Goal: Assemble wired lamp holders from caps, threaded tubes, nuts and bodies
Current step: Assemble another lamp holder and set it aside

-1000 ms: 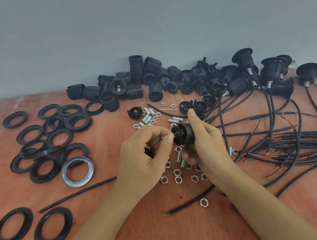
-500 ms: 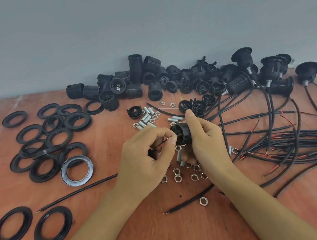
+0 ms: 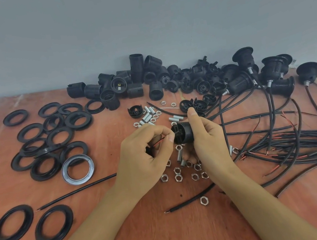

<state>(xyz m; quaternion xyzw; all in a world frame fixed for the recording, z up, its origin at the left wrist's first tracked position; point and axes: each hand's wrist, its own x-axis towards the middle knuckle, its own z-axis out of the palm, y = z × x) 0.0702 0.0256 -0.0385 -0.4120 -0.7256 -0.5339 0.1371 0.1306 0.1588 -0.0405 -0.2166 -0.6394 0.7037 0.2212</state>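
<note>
Little has shifted over the last second: both hands stay above the middle of the desk (image 3: 152, 236), and the right thumb now stands slightly higher over the lamp-holder body (image 3: 183, 132). The right hand (image 3: 207, 141) has its grip closed round that black ribbed body, holding it on its side just above the desk. The left hand (image 3: 145, 159) keeps a narrow grip, pinching a thin red wire (image 3: 158, 141) whose tip reaches the body's near end.

Under the hands lie loose nuts (image 3: 177, 177), roughly a dozen in view, with one more nut (image 3: 203, 200) apart beside a short cord (image 3: 190, 200). A second short cord (image 3: 77, 191) lies to the left. Threaded tubes (image 3: 147, 116) cluster just beyond the hands. About sixteen rings (image 3: 59, 136) spread over the left side; one is grey-faced (image 3: 77, 169), and two sit apart at the near left. Empty bodies (image 3: 140, 81) are heaped against the wall. At least five wired holders (image 3: 280, 86) stand at the far right, their cords (image 3: 303, 137) trailing across the desk.
</note>
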